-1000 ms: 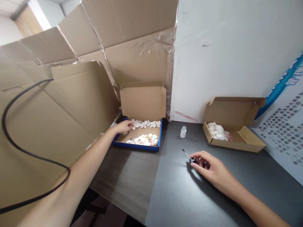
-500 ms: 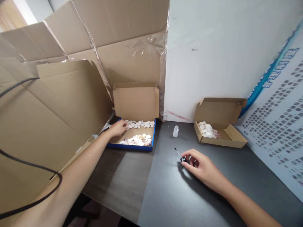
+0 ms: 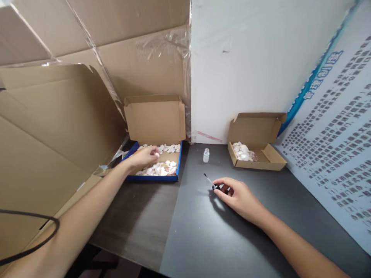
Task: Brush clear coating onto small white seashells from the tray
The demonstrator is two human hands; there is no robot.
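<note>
My left hand (image 3: pixel 146 156) is over the blue-edged cardboard box (image 3: pixel 179 164), its fingers pinched on a small pale seashell (image 3: pixel 157 154). Loose shells (image 3: pixel 169 148) lie along the back of that box, and a pile of shells (image 3: pixel 162 168) fills its front part. Low above the grey table, my right hand (image 3: pixel 236 193) grips a brush cap (image 3: pixel 216 187) by its black top; the thin stem and dark brush tip point up and left. A small open glass bottle (image 3: pixel 206 155) with a pale label stands upright beyond the brush.
A second open cardboard box (image 3: pixel 261 165) at the back right holds white shells (image 3: pixel 243 151) and some pinkish ones. Large cardboard sheets (image 3: pixel 58 116) rise at the left, with a black cable (image 3: pixel 31 214) before them. A printed poster (image 3: pixel 333 116) leans at the right.
My left hand has lifted a shell from the back row and moved slightly toward the box's middle. The view has shifted right. My right hand keeps hold of the brush cap.
</note>
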